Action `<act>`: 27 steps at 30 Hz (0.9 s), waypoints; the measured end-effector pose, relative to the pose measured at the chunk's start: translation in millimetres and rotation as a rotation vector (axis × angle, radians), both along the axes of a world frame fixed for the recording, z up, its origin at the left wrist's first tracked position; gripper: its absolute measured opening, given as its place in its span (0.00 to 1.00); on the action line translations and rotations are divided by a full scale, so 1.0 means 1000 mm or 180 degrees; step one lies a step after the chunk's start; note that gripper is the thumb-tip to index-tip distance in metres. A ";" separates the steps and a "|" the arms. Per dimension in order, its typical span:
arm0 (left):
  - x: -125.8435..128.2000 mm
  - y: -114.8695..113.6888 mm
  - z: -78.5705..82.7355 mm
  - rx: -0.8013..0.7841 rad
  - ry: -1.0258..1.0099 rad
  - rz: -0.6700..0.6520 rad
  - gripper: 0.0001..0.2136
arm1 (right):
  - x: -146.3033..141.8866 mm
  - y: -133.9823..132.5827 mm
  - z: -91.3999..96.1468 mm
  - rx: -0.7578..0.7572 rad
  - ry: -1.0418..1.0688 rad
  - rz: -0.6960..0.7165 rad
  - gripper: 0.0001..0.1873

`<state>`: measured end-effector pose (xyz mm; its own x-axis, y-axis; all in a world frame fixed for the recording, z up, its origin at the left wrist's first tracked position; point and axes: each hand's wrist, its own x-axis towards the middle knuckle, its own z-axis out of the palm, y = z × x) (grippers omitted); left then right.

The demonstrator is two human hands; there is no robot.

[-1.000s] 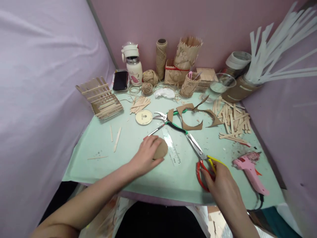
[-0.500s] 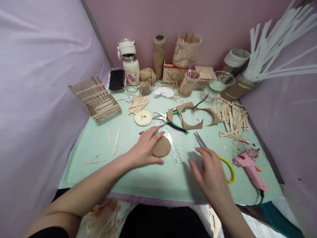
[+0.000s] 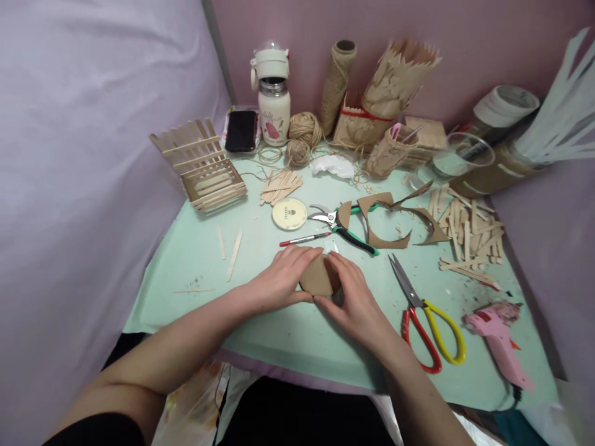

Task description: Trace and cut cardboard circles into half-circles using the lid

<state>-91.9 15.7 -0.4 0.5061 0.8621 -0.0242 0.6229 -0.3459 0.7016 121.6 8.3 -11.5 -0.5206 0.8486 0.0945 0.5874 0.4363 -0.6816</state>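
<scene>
Between my two hands is a rounded brown cardboard disc (image 3: pixel 317 277), low over the pale green tabletop. My left hand (image 3: pixel 286 277) grips its left edge, thumb near me and fingers on the far side. On the opposite edge my right hand (image 3: pixel 349 288) is curled, its fingers and thumb closing on the rim. A clear ruler (image 3: pixel 333 246) lies partly hidden behind the hands. Just beyond them are a red pen (image 3: pixel 304 240) and green-handled pruning shears (image 3: pixel 344 232). Scissors with one red and one yellow handle (image 3: pixel 421 306) lie to the right of my right hand.
Cut cardboard scraps (image 3: pixel 385 238) and a round cream lid (image 3: pixel 289 214) lie mid-table. A pink glue gun (image 3: pixel 499 341) and piled wooden sticks (image 3: pixel 467 229) are at right. A stick rack (image 3: pixel 204 170) stands at left. Along the back are a bottle (image 3: pixel 274 114) and twine balls (image 3: pixel 304 130).
My right hand has moved left from beside the scissors and taken the disc's right edge. My left hand still holds the other side. The camera view has shifted.
</scene>
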 end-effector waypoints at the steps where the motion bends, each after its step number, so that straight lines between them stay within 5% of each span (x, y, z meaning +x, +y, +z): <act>1: -0.001 0.000 0.001 -0.0019 -0.0043 -0.0012 0.40 | 0.000 0.000 -0.002 0.0011 0.0032 -0.0025 0.38; 10: 0.007 0.012 0.002 -0.0350 -0.0277 0.0673 0.27 | -0.002 -0.001 -0.003 -0.0096 0.0156 -0.0058 0.36; 15: 0.007 0.017 0.005 -0.0629 -0.0180 0.0590 0.28 | 0.001 -0.004 -0.007 -0.0189 0.0247 -0.0049 0.38; 19: -0.002 0.017 0.011 -0.0788 -0.0467 0.0533 0.27 | 0.001 -0.009 -0.006 -0.0432 0.0233 -0.0465 0.39; 23: -0.008 0.016 0.009 -0.0576 -0.0848 0.0505 0.24 | -0.006 -0.005 0.002 -0.0596 0.0515 -0.0680 0.35; 27: -0.006 0.012 0.001 -0.0093 -0.0999 0.0547 0.20 | -0.016 0.011 0.006 -0.0021 0.0907 -0.0467 0.30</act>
<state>-97.5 27.8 1.1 0.3404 0.9366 0.0834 0.4230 -0.2317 0.8760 105.8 19.2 -5.3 -0.3459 0.9138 0.2131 0.4289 0.3560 -0.8303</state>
